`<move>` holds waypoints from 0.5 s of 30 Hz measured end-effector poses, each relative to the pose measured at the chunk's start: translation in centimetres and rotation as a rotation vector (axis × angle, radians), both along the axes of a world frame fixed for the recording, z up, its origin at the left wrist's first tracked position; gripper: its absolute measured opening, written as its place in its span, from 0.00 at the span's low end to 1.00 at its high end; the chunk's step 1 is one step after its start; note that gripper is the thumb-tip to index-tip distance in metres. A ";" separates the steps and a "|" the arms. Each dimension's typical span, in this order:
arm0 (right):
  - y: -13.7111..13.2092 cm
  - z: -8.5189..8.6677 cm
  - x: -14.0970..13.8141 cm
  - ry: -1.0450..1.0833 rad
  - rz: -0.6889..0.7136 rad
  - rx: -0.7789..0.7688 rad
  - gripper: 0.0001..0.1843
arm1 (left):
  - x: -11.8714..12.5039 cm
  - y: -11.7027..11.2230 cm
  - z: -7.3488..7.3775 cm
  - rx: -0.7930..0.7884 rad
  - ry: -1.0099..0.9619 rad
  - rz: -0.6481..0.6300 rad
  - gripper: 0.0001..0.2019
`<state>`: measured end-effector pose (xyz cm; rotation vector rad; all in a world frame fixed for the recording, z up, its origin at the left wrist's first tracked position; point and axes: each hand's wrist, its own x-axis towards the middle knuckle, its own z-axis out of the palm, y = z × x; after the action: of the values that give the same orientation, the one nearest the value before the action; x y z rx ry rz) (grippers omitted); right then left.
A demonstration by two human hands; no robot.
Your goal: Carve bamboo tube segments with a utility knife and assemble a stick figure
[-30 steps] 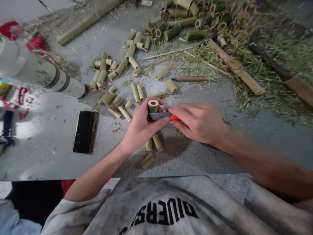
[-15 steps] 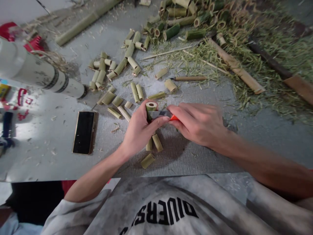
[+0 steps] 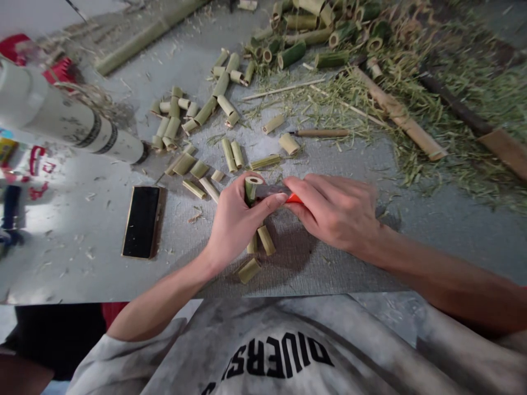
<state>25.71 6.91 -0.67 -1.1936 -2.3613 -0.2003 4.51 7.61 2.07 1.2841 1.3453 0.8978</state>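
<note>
My left hand (image 3: 234,222) is closed around a short green bamboo tube (image 3: 251,185), holding it upright with its hollow end showing. My right hand (image 3: 335,211) grips a knife (image 3: 275,192) with an orange handle; its grey blade lies across the side of the tube, under my left thumb. Both hands meet over the grey mat (image 3: 329,263). Three cut bamboo pieces (image 3: 263,241) lie on the mat just below my left hand.
Several cut bamboo pieces (image 3: 193,118) are scattered beyond my hands, with a heap of green tubes (image 3: 313,33) and shavings at the back right. A phone (image 3: 141,220) lies left. A white cylinder (image 3: 61,123) lies far left. A wooden-handled tool (image 3: 319,133) rests ahead.
The knife blade has sunk lower into the side of the bamboo tube, and the tube has tipped slightly. Both hands stay in the same place.
</note>
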 end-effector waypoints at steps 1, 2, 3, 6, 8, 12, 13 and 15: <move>0.0 0.0 0.0 0.001 0.001 0.002 0.20 | 0.0 0.0 0.0 0.008 0.016 0.005 0.17; 0.0 0.0 0.0 0.002 0.003 0.004 0.20 | 0.0 0.1 0.1 0.014 0.032 0.009 0.17; 0.0 0.0 0.0 0.001 0.004 0.007 0.20 | 0.0 0.1 0.1 0.019 0.046 0.012 0.17; -0.1 0.1 0.0 -0.001 0.008 0.030 0.19 | 0.0 -0.1 -0.1 0.022 0.072 0.011 0.17; -0.1 0.3 -0.1 0.015 0.000 0.048 0.18 | 0.2 -0.3 -0.2 0.046 0.078 0.020 0.20; -0.4 0.6 -0.2 0.054 -0.016 0.019 0.16 | 0.3 -0.7 -0.4 0.089 0.071 0.036 0.26; -0.4 0.7 -0.2 0.062 -0.012 0.006 0.16 | 0.3 -0.7 -0.4 0.080 0.049 0.029 0.26; -0.3 0.8 -0.1 0.082 0.007 -0.012 0.16 | 0.1 -0.6 -0.4 0.048 -0.020 0.017 0.25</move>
<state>25.62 6.58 0.10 -1.1763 -2.2988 -0.1329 4.63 7.05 1.63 1.2989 1.3278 0.9576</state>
